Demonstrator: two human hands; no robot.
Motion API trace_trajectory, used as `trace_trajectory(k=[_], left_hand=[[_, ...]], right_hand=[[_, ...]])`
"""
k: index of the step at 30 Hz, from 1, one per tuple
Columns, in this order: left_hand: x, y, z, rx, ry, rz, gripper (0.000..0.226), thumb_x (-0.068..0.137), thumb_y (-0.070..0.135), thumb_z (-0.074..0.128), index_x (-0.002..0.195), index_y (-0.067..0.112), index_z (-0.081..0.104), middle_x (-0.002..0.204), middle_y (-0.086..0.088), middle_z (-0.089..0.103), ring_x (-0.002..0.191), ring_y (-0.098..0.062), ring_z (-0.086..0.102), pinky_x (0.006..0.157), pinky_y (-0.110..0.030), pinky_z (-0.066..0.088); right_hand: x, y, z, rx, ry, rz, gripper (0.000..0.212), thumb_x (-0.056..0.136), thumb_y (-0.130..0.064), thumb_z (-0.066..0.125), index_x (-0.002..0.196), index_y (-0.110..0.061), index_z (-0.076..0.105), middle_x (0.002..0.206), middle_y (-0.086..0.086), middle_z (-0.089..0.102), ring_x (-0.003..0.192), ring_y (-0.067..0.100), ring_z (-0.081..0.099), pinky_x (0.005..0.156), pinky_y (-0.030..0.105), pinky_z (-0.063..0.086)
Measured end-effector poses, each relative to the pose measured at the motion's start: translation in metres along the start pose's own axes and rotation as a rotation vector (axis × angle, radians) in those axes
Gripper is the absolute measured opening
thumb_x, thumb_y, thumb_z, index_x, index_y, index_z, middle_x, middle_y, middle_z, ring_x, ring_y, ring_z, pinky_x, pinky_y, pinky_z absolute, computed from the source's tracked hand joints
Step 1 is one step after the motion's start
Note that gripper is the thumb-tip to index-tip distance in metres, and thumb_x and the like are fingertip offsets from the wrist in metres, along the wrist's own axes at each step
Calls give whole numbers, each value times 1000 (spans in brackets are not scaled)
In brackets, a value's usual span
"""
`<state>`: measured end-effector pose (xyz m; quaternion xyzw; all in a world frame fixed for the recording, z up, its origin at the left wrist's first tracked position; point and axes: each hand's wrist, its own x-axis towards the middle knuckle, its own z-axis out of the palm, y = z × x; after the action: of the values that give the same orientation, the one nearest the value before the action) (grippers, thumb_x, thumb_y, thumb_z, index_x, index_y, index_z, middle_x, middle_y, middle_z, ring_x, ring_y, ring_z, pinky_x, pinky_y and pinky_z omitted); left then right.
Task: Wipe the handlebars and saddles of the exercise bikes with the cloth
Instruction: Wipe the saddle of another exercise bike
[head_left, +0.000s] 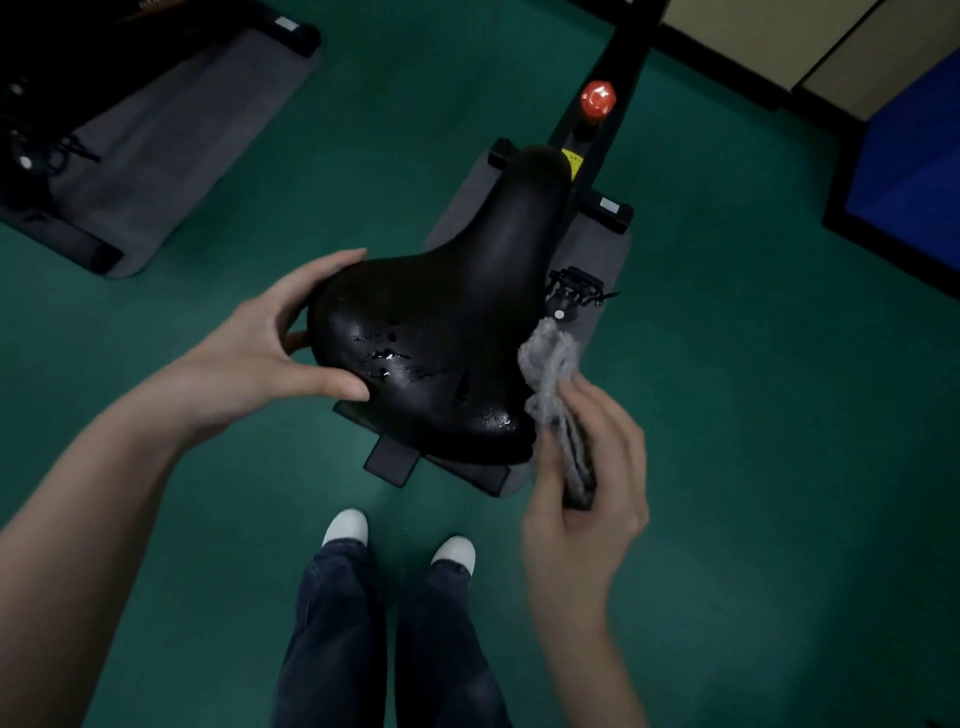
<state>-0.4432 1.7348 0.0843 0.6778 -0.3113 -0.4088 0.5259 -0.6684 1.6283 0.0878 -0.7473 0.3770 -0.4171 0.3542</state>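
The view is dim and low in contrast, with the green floor lit softly and evenly. The upper left of the frame sinks to near black and its detail is lost. The brightest patch is the pale wall at upper right. Small white glints sit on glossy spots of the black saddle, and the red knob carries a blown-out highlight. The right hand and the grey cloth are smeared by motion blur; the left hand is sharper. Wide-angle distortion stretches the left forearm toward the lower left corner.

Dark jeans (loose-legged), white shoes
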Motion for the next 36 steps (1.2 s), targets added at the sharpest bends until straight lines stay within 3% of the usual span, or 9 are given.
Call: trace_trajectory(k=[5,9,15,21,26,30,33,36], left_hand=[[-2,3,1,6,8,-5,100,44,36,85,134,41,43,138,22,49,130,4,42,101,-11,38],[-10,0,8,12,91,-21,102,50,33,87,139,37,38,140,23,45,131,6,39,109,-22,36],[-32,-12,39,-54,279,-68,121,47,38,85,149,31,21,145,25,32,130,17,29,114,-27,31],[-39,-19,54,-157,391,-69,126,43,51,84,150,30,22,151,14,32,134,12,28,114,-33,33],[-40,-26,61,-170,433,-72,126,41,65,84,148,33,26,151,15,34,136,5,30,115,-37,32],[-42,-31,68,-238,481,-90,119,42,62,83,145,35,30,149,11,37,136,3,33,114,-38,33],[-44,-32,77,-326,512,-94,119,42,60,85,145,29,35,144,10,45,132,1,40,113,-39,35],[-44,-33,87,-441,557,-90,108,46,44,89,141,27,40,131,9,57,121,0,52,106,-33,41]], right_hand=[[9,-9,11,-39,-158,-203,49,73,26,55,113,-1,65,117,14,59,114,27,58,100,39,47],[33,-10,14,-75,-328,-319,45,74,25,57,110,1,67,115,13,60,112,27,58,101,35,46],[11,-3,-7,-38,-439,-452,39,81,19,52,110,-2,67,117,12,59,118,27,57,101,46,45],[55,-29,32,-68,-603,-451,43,76,21,58,111,-2,68,117,12,60,115,22,58,100,34,46],[59,-32,23,-12,-777,-564,34,81,15,57,109,0,68,119,12,60,121,24,56,104,35,43],[81,-42,40,-69,-893,-611,46,72,24,60,109,-3,69,116,10,62,114,17,57,101,25,42],[104,-62,83,-128,-947,-580,33,81,9,61,109,-6,68,109,3,62,103,7,56,93,10,38],[113,-73,107,-148,-1035,-571,23,83,0,62,104,-9,68,101,-2,62,96,6,57,85,7,37]])
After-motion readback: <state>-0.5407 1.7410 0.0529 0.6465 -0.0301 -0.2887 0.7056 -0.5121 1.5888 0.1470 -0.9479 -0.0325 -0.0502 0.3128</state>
